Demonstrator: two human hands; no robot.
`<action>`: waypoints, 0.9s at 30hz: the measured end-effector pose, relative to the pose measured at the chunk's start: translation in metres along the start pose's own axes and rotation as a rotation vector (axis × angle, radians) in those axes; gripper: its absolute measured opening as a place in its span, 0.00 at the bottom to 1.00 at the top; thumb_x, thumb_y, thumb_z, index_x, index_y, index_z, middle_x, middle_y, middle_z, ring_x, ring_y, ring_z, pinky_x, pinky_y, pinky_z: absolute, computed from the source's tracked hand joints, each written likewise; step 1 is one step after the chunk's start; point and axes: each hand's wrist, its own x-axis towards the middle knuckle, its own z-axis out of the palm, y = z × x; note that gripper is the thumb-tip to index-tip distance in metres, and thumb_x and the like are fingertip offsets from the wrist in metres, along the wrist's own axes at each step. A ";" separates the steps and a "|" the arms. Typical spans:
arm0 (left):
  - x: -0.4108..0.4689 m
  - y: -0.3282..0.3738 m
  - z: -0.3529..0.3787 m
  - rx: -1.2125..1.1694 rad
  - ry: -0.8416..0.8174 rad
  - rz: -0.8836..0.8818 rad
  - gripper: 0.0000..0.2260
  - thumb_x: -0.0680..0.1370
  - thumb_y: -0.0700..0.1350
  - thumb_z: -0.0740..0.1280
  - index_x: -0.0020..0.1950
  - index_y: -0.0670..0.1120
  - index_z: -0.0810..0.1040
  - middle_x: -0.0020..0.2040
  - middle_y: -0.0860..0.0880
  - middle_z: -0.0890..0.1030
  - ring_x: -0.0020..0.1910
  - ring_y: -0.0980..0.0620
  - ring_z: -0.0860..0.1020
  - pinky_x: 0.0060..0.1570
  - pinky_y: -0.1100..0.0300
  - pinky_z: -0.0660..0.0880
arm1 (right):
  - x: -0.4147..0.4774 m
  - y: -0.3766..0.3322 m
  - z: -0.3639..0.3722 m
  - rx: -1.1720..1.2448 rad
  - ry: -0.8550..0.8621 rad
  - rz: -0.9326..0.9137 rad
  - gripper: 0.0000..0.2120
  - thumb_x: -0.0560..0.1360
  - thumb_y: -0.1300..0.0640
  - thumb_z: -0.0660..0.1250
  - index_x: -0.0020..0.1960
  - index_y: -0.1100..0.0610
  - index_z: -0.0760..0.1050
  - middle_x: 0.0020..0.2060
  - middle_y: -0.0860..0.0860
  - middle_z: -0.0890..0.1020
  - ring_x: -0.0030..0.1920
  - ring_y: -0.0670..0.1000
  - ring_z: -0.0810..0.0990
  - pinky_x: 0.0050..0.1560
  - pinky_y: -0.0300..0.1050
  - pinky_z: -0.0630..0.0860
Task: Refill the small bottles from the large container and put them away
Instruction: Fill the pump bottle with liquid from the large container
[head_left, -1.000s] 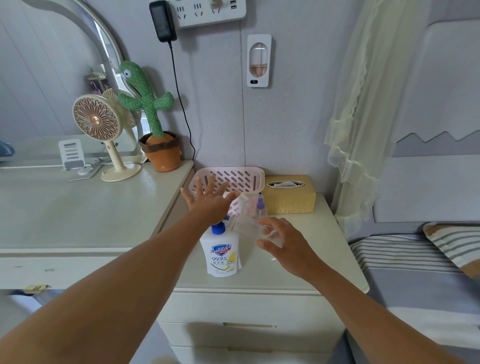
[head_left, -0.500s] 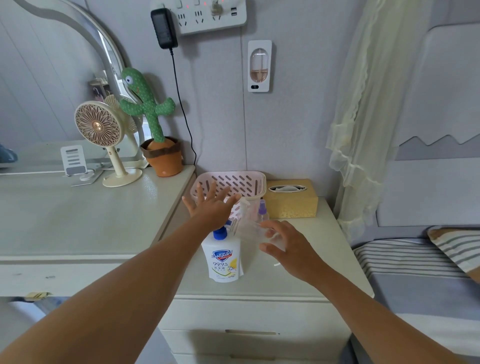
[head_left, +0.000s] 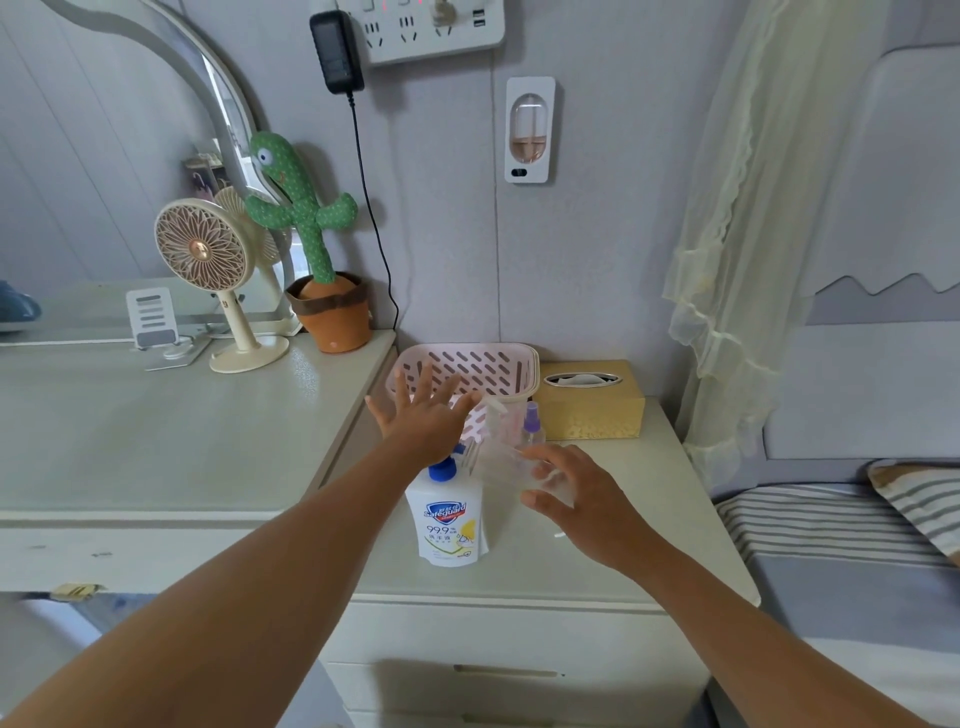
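Left fingers (head_left: 415, 382) are fanned wide and straight, gripping nothing. The left hand (head_left: 423, 418) hovers palm-down in the middle of the frame, right above the blue cap of the refill pouch (head_left: 449, 525). Over on the right hand (head_left: 589, 501), fingers (head_left: 550, 456) and thumb curl round the near end of a clear bottle (head_left: 511, 465). It's tilted and see-through, so its outline is hard to read.

Just behind it stands a purple-capped spray bottle (head_left: 532, 426), with a white-topped one (head_left: 496, 410) beside it, both upright. The pouch stands upright at centre frame, label toward us, on the pale cabinet (head_left: 639, 525).

Behind the left hand, against the wall, sits the pink basket (head_left: 467, 361), and a gold tissue box (head_left: 589, 410) sits just beside it to the right. At upper left there's a green cactus toy (head_left: 301, 208) and a small fan (head_left: 200, 254).
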 end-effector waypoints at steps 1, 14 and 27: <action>-0.001 0.000 0.002 -0.024 -0.006 -0.006 0.23 0.81 0.62 0.43 0.76 0.63 0.46 0.78 0.53 0.37 0.74 0.43 0.31 0.64 0.30 0.32 | 0.000 0.001 0.001 -0.001 -0.007 0.001 0.16 0.75 0.48 0.67 0.60 0.40 0.69 0.51 0.44 0.74 0.51 0.39 0.75 0.47 0.27 0.67; 0.006 -0.004 -0.002 -0.008 -0.019 -0.002 0.23 0.81 0.62 0.45 0.76 0.65 0.46 0.78 0.53 0.36 0.74 0.43 0.32 0.65 0.29 0.32 | 0.006 -0.001 0.000 0.016 0.021 -0.012 0.17 0.74 0.47 0.68 0.60 0.38 0.69 0.51 0.43 0.75 0.51 0.39 0.75 0.49 0.28 0.68; 0.009 -0.006 -0.007 -0.021 -0.001 -0.015 0.27 0.79 0.66 0.41 0.77 0.61 0.45 0.77 0.53 0.36 0.74 0.44 0.31 0.64 0.32 0.30 | 0.010 -0.002 0.004 0.014 0.034 -0.017 0.17 0.74 0.48 0.69 0.61 0.40 0.69 0.52 0.44 0.75 0.52 0.41 0.75 0.50 0.27 0.68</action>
